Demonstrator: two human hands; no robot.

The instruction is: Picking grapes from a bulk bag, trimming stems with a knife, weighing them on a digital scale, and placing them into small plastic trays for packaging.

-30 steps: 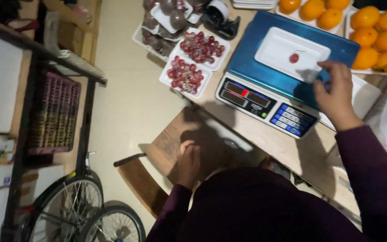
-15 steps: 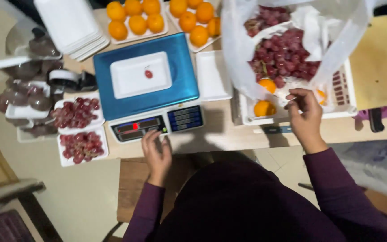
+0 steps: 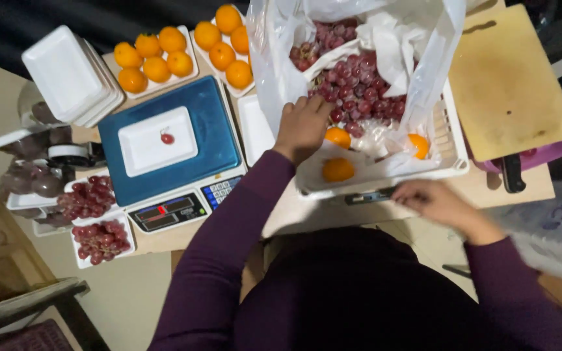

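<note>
- Left hand [image 3: 304, 127] lay curled at the edge of the red grapes [image 3: 358, 91] in the open plastic bag [image 3: 274, 71]; grapes just beyond its fingertips. Whether it pinched any: cannot tell.
- Right hand [image 3: 434, 201] rested loosely spread at the table edge [image 3: 294, 214], well apart from grapes.
- White crate [image 3: 453, 159] held bag and loose oranges [image 3: 337, 170].
- Foam tray [image 3: 157, 142] on blue scale [image 3: 170, 153] held one grape [image 3: 167, 138].

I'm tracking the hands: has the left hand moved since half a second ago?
Yes. The left hand went from the scale front edge right into the bag of grapes.
</note>
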